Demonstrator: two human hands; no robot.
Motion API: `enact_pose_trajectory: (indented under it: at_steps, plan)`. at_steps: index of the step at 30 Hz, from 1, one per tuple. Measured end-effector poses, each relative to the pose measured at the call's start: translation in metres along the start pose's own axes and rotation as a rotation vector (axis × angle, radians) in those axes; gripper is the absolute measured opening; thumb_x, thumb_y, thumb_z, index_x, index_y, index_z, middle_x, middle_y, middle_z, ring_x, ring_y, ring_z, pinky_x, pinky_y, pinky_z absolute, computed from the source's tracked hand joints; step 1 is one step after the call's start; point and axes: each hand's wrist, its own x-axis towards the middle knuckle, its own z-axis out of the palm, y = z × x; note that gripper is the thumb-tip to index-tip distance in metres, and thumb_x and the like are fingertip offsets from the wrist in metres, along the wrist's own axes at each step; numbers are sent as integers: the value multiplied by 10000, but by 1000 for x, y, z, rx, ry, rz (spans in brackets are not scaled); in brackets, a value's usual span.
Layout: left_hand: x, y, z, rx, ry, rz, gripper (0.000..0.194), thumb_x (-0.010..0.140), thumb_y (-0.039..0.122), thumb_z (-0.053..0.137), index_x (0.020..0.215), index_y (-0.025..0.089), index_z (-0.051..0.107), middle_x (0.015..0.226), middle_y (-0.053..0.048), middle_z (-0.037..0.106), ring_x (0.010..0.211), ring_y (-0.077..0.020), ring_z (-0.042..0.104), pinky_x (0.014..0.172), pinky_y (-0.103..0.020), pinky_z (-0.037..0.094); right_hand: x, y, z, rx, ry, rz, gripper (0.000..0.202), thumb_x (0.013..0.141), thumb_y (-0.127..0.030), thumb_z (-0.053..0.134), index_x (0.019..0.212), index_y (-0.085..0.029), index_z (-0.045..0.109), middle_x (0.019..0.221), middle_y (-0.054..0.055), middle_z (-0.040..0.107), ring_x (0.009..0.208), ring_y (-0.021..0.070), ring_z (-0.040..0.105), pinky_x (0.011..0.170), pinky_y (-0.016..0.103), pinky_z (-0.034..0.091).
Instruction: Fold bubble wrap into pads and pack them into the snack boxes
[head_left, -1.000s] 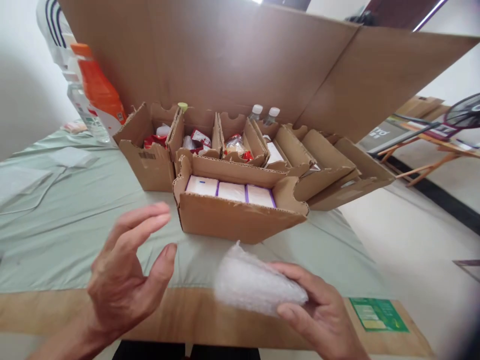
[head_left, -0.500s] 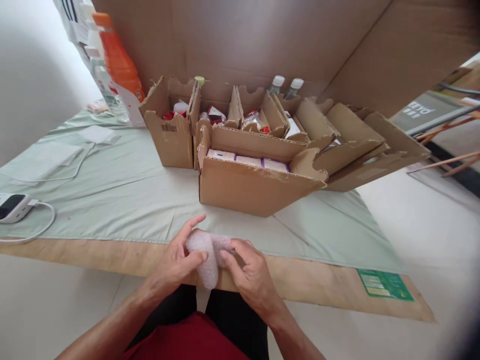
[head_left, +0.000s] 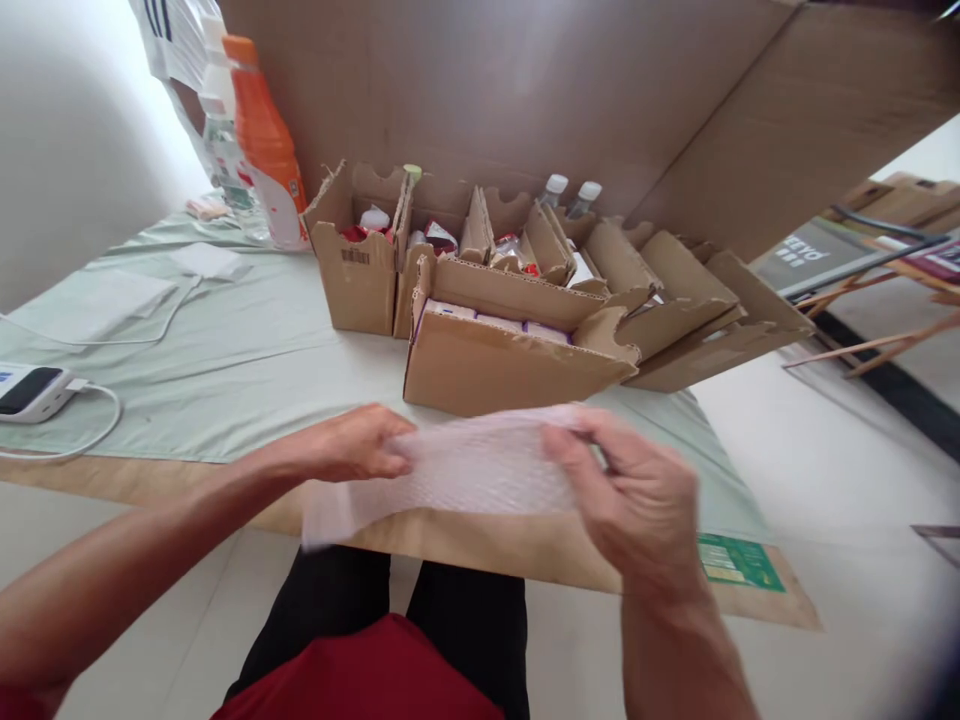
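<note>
A strip of bubble wrap [head_left: 480, 465] is stretched out between my two hands above the table's front edge. My left hand [head_left: 367, 442] pinches it towards its left part, and a loose end hangs down below that wrist. Its right end is gripped by my right hand [head_left: 630, 490], thumb against fingers; motion blurs this hand somewhat. Just beyond the wrap stands a low cardboard box [head_left: 510, 370] holding several white packs with purple edges.
Behind are several open cardboard bins [head_left: 364, 290] with small packaged items. An orange bottle [head_left: 266, 140] and clear bottles stand at the left rear. A white device [head_left: 37, 393] with a cable lies at left. A tall cardboard panel [head_left: 480, 100] rises behind.
The bubble wrap went from a folded bundle to a long flat strip. My right hand moved right and up, my left hand slightly up, drawing it out between them.
</note>
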Motion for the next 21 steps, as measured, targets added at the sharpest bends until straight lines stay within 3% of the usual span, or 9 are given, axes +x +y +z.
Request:
enact_pose_trajectory:
  at_steps: [2,4,8,10,12,15,18,21]
  plan:
    - [-11,-23,-7,-17,-17,-61,212,780,366,619,670,186,611,623,29,561,563,-128,497,519,-228,342,-12,19,-17,-6,135,177,135,925,-343,689,881,-246,771,749,-1,735,668,171,659,641,294,541]
    - [-26,-43,-17,-59,-26,-101,233,803,408,628,741,185,656,694,11,631,625,-147,558,582,-233,406,-29,41,-25,2,215,317,160,894,-376,718,850,-231,769,722,0,721,659,169,645,622,288,526]
    - [-38,-57,-33,-158,-11,-204,285,788,479,674,865,206,699,827,-5,707,759,-184,639,688,-250,461,-60,89,-21,9,243,470,224,878,-420,713,885,-204,772,735,12,717,668,170,627,625,293,511]
    - [-33,-55,-32,-55,59,-238,309,762,478,661,901,206,706,781,-7,693,732,-192,634,676,-267,459,-66,108,-19,-18,225,514,253,873,-437,685,875,-197,764,722,15,711,657,171,616,618,294,502]
    - [-26,-47,-23,160,249,-250,384,764,461,624,1022,193,718,806,-31,697,737,-211,633,689,-303,465,-67,116,-21,-84,179,523,274,859,-451,648,856,-199,755,737,24,727,671,180,629,638,303,506]
    - [-23,-31,-1,345,527,-174,464,836,465,563,1184,190,699,955,-76,716,801,-229,649,703,-337,479,-62,102,-27,-214,93,468,279,860,-454,615,867,-210,749,793,39,762,694,195,658,675,318,517]
    - [-25,-18,19,166,509,-81,398,895,502,545,1115,217,715,909,-51,721,815,-216,667,683,-323,503,-55,58,-13,-224,-27,367,254,916,-411,598,967,-220,757,869,44,785,732,200,694,712,318,534]
    - [-22,-19,33,-72,475,-50,403,912,519,548,1125,210,695,925,-48,741,863,-214,699,739,-341,552,-48,15,29,-79,-270,304,260,964,-368,580,1105,-223,744,926,44,800,788,206,735,753,321,557]
